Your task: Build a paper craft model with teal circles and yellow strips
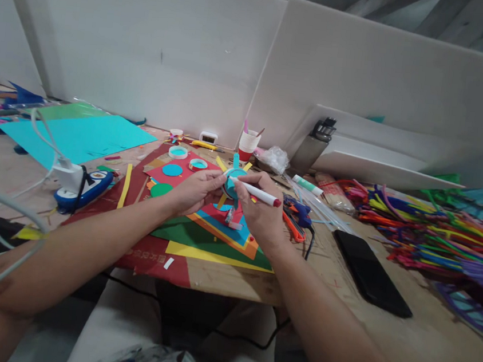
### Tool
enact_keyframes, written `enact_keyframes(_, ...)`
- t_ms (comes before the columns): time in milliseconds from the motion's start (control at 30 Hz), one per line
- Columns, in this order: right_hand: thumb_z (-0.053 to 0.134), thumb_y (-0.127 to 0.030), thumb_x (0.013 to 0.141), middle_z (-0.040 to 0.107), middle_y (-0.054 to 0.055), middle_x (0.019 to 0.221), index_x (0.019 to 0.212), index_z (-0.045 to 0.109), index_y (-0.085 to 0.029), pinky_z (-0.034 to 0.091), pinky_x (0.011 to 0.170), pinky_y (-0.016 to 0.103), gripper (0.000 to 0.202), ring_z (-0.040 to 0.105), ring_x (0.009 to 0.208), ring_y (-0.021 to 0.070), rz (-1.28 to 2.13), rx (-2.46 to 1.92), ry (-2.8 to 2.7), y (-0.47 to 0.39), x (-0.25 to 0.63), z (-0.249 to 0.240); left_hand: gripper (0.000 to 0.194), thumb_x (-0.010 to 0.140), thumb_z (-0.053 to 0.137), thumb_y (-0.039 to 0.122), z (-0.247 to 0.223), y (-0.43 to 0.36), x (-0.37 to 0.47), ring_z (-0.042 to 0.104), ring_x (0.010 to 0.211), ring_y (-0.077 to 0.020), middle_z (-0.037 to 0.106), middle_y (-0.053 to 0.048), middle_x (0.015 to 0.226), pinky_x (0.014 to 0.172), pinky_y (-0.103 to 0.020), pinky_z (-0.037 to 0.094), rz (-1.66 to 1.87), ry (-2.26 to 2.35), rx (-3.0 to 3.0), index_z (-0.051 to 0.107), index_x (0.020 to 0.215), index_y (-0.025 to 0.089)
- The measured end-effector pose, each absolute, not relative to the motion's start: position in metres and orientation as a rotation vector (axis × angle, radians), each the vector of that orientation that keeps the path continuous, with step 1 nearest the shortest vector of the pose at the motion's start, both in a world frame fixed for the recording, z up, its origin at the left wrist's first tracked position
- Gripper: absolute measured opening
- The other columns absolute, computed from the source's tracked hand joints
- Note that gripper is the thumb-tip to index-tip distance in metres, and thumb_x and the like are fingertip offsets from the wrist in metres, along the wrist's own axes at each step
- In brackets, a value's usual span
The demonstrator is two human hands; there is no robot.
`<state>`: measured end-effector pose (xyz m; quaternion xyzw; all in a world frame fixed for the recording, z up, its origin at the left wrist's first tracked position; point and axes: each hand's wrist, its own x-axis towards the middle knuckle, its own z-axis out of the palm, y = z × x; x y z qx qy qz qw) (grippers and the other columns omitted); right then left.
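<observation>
My left hand [197, 191] grips the left edge of a small round blue craft piece [231, 184] with yellow and blue strips sticking out around it. In my right hand [262, 209] is a white marker [258, 193] with a red end, its other end at the face of the round piece. Both hands are closed and meet near the piece, above the stacked coloured paper [201, 237]. A blue paper disc [172, 170] and a green disc [161, 190] lie on red paper left of my hands. Fingertips partly cover the piece.
A black phone [372, 272] lies at the right, near many pipe cleaners [427, 223]. A glue gun [301, 210], an orange cutter [293, 227] and a paper cup [249, 144] stand or lie beyond my right hand. A blue power strip [83, 190] with a white cable sits left.
</observation>
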<state>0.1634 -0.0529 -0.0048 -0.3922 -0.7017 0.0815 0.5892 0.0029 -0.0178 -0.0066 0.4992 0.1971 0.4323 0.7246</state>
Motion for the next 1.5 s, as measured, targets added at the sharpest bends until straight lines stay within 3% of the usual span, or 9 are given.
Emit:
enact_keyframes(533,0.064,-0.03,0.084,0.066,0.001,0.071,0.08,0.061,-0.022,0.049,0.056,0.028,0.01,0.061,0.061,0.0148,0.267,-0.897,-1.641,-0.056,0.1618,-0.0042,0.026,0.074,0.077,0.033,-0.0045,-0.0175,0.0027,0.058,0.058,-0.0072,0.064,-0.002,0.069,0.053,-0.015,0.046,1.032,0.501,1.095,0.064,0.081,0.011)
enact_keyframes(833,0.064,-0.031,0.084,0.066,0.0,0.072,0.078,0.061,-0.022,0.05,0.059,0.029,0.011,0.062,0.063,0.0151,0.27,-0.92,-1.654,-0.0572,0.163,-0.0039,0.02,0.079,0.073,0.029,-0.0053,-0.0169,0.0021,0.063,0.067,-0.0107,0.067,-0.003,0.075,0.065,-0.021,0.053,1.045,0.463,1.103,0.064,0.084,0.012)
enact_keyframes(1133,0.064,-0.029,0.083,0.066,0.0,0.072,0.079,0.06,-0.021,0.048,0.058,0.029,0.01,0.061,0.062,0.0147,0.279,-0.936,-1.675,-0.0563,0.165,-0.0056,0.022,0.076,0.075,0.029,0.001,-0.0188,0.0022,0.057,0.059,-0.0079,0.063,-0.002,0.069,0.054,-0.018,0.045,1.078,0.483,1.081,0.062,0.077,0.011)
enact_keyframes(1500,0.063,-0.026,0.083,0.065,-0.001,0.068,0.079,0.059,-0.021,0.046,0.057,0.028,0.007,0.059,0.059,0.0138,0.259,-0.926,-1.696,-0.0583,0.1665,-0.0025,0.019,0.076,0.076,0.026,0.0005,-0.0161,0.0008,0.056,0.058,-0.0068,0.064,-0.001,0.069,0.054,-0.017,0.047,1.105,0.466,1.062,0.064,0.079,0.012)
